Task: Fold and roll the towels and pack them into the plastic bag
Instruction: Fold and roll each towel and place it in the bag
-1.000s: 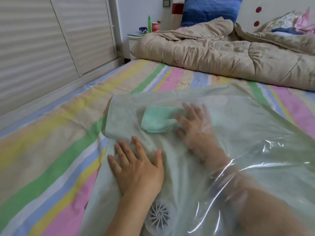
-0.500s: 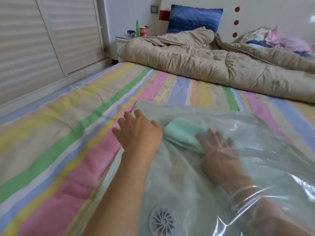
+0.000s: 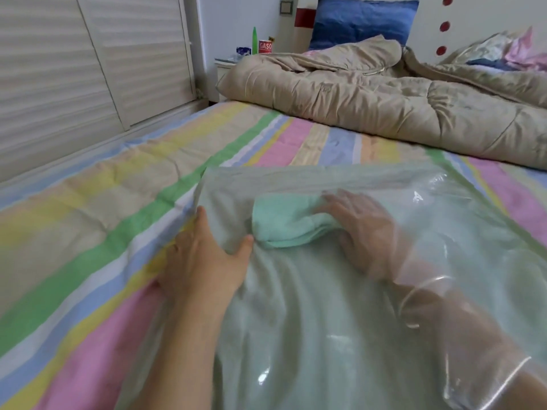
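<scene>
Your right hand (image 3: 367,232) is deep inside the plastic bag (image 3: 296,335), fingers draped over the right end of the rolled green towel (image 3: 284,220) and thumb low against it, so you are holding it, though the hazy film blurs the detail. The towel lies on its side towards the bag's far end, left of centre. Your left hand (image 3: 204,261) rests outside on the bag's left edge, thumb spread wide with its tip just beside the towel; you cannot tell whether the outer fingers tuck under the edge. The likely trouble is the roll springing loose when you let go, since nothing else braces it. The film drapes over your right forearm, so pulling out could drag the bag or the towel back with it unless your left hand pins the plastic down. The striped sheet (image 3: 88,232) may also let the bag slide. By count: one towel, one bag and two hands, plus one beige quilt (image 3: 384,105) and one blue pillow (image 3: 361,22) beyond. No other towel is in view.
</scene>
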A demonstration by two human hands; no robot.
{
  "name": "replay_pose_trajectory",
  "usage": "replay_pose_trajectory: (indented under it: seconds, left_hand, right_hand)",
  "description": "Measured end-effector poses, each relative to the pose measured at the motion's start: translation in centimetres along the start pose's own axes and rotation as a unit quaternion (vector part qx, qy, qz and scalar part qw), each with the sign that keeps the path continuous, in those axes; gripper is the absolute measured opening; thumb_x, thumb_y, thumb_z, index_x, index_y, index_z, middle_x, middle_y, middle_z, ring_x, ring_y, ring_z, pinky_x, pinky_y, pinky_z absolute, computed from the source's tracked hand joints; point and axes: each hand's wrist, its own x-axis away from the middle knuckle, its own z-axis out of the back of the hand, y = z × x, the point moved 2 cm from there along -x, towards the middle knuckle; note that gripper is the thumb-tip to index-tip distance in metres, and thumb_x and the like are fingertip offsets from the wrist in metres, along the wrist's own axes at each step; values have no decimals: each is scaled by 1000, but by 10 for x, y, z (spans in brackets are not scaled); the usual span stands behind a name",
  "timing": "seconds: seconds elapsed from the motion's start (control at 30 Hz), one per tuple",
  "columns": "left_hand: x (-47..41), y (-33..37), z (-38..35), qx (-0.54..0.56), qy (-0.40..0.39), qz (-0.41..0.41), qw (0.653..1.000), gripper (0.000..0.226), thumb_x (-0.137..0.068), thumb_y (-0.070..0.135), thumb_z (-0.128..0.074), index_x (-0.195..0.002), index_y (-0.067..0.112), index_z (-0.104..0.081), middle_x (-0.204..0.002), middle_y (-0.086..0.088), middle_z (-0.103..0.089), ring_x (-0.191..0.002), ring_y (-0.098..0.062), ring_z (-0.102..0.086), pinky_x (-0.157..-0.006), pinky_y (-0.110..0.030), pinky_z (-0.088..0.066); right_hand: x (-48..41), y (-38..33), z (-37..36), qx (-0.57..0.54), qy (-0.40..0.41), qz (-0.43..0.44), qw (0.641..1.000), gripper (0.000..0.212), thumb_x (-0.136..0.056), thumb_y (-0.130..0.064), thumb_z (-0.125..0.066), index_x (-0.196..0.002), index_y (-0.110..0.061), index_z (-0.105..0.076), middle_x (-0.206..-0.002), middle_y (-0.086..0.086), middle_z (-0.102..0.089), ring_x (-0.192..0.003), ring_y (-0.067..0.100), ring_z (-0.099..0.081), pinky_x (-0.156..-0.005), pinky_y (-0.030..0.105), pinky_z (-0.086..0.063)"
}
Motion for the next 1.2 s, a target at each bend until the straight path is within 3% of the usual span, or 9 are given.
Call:
replay_pose_trajectory:
  seconds: [0.3,0.47,0.67,0.8,0.87,0.93,1.03,1.1,1.2]
  left_hand:
    - [9,6,-1,-4,32,25,999,82,-84,66,-45,-150,22,-23,-145,-12,-44,-131,-33,-42,-101,-44,-36]
    - [7,3,2,-26,31,32,999,80,-83,68,-45,-149,27,-26,-144,-13,-42,-129,-33,-42,-100,-42,-36]
    - [8,9,-2,-84,9,16,996,84,-83,72,-43,-152,39,-9,-160,-18,3,-143,-31,-21,-111,-39,-24]
    - [8,19,-4,-92,-41,-42,994,91,-80,76,-43,-152,42,1,-157,-17,23,-145,-34,-14,-112,-44,-27]
    - [-3,19,8,-62,-53,-44,996,97,-78,76,-48,-152,40,3,-159,-17,11,-143,-34,-23,-107,-44,-33]
    - [-40,1,16,28,-26,6,999,93,-79,68,-56,-151,27,-14,-152,-15,-28,-132,-34,-41,-99,-42,-40]
    - [-92,-24,18,342,-45,158,925,65,-73,52,-73,-115,5,-58,-107,-14,-70,-90,-31,-68,-79,-38,-56]
    - [-111,-27,14,474,-126,177,853,33,-79,36,-71,-92,5,-67,-72,-6,-69,-59,-20,-64,-57,-28,-56]
    - [-123,-14,9,530,-260,159,791,38,-84,40,-66,-105,9,-70,-93,-10,-73,-85,-28,-68,-83,-34,-56]
  right_hand:
    - [-61,-33,-55,-53,-16,-124,991,40,-80,-19,-56,-118,-32,-64,-127,-5,-62,-118,27,-55,-104,48,-35]
    - [-93,-45,-60,-52,-70,-71,994,49,-86,-53,-46,-129,-32,-55,-137,-6,-54,-128,24,-46,-110,41,-24]
    - [-62,-49,-58,-43,34,-120,991,57,-73,-45,-50,-123,-21,-58,-128,5,-58,-118,31,-51,-101,42,-33]
    - [-47,-54,-40,17,113,-130,985,39,-63,-30,-71,-101,-24,-67,-104,2,-61,-94,27,-50,-73,39,-42]
    - [-43,-56,-37,37,127,-139,981,35,-59,-17,-72,-93,-25,-69,-96,1,-61,-84,25,-49,-63,35,-41]
    - [-43,-60,-35,37,124,-148,980,31,-61,-13,-63,-89,-26,-69,-91,-1,-59,-80,24,-51,-54,31,-40]
    - [-44,-64,-41,2,71,-179,981,29,-67,-10,-67,-91,-27,-66,-92,-2,-57,-65,27,-59,-42,29,-39]
    - [-42,-63,-46,-12,60,-189,980,34,-67,-9,-75,-94,-27,-66,-93,-1,-59,-54,29,-60,-39,30,-39]
    - [-44,-63,-49,-27,75,-176,981,29,-70,-10,-69,-96,-24,-66,-93,1,-62,-52,30,-61,-37,33,-43]
